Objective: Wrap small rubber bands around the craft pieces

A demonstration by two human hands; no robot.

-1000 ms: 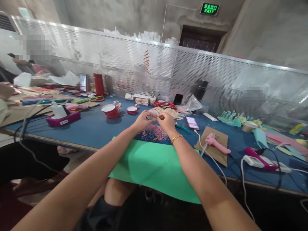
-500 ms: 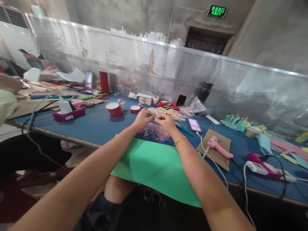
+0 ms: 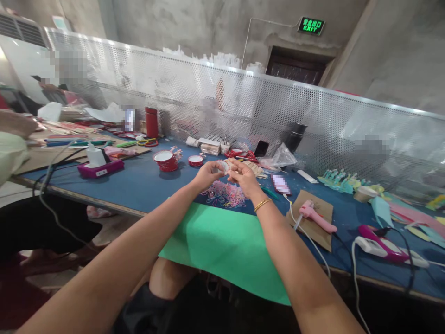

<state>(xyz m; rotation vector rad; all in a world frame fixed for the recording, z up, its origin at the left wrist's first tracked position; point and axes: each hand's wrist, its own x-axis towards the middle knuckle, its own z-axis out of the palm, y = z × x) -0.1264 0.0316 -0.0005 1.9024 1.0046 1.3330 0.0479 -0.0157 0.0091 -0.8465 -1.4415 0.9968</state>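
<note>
My left hand [image 3: 207,174] and my right hand [image 3: 242,176] are close together over the blue table, thumbs and fingers bent inward in a pinch. Whatever small thing lies between the fingertips is too fine to make out. A round white disc with a red rim [image 3: 221,165] shows just behind and between the hands; whether they touch it I cannot tell. Below them lies a loose pile of small pink and multicoloured elastic bands [image 3: 227,195]. A green sheet [image 3: 222,246] spans the table's front edge and my lap.
Stacked red-rimmed round pieces [image 3: 166,161] and a single one [image 3: 195,160] stand left. Wooden sticks [image 3: 255,168] lie behind my hands. To the right are a phone [image 3: 280,183], a pink glue gun [image 3: 317,217] on cardboard [image 3: 306,232], and a power strip [image 3: 382,243] with trailing cords.
My hands have shifted slightly, and the right fingers have lifted and straightened a little over the left fingertips. The view has tilted slightly; the table things look unmoved.
</note>
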